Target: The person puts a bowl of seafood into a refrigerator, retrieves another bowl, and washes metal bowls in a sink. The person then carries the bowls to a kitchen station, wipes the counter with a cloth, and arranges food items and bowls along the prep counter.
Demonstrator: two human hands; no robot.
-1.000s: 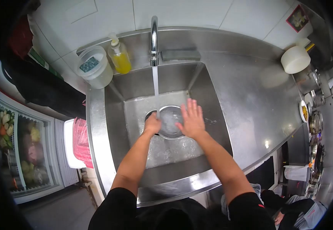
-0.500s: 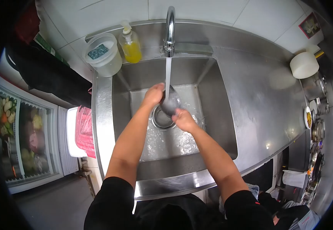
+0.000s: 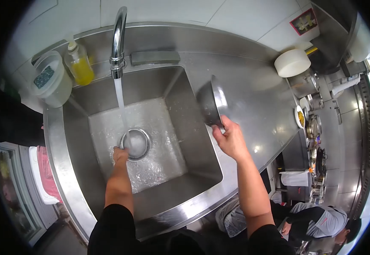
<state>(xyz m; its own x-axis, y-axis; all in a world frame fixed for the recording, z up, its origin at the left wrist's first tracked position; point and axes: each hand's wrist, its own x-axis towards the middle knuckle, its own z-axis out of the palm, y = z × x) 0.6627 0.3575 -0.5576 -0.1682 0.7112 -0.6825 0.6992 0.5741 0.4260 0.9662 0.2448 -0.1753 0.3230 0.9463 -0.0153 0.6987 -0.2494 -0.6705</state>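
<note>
My right hand (image 3: 231, 137) grips the rim of a metal bowl (image 3: 212, 103), which is tilted on its side over the counter just right of the sink (image 3: 204, 163). Down in the basin, my left hand (image 3: 120, 155) is closed at the left edge of a round metal piece (image 3: 139, 144) at the sink's bottom; its fingertips are partly hidden. Water runs from the faucet (image 3: 117, 46) onto this round piece.
A tub with a green scouring pad (image 3: 57, 87) and a bottle of yellow liquid (image 3: 80, 68) stand behind the sink's left corner. A grey block (image 3: 155, 58) lies behind the basin. At right are a white round container (image 3: 292, 63), a small dish (image 3: 299, 117) and a person (image 3: 321, 221).
The bowl has moved from under the water to the right, out of the sink, in my right hand. My left hand has let go of it and moved down to the round piece. The view has turned right.
</note>
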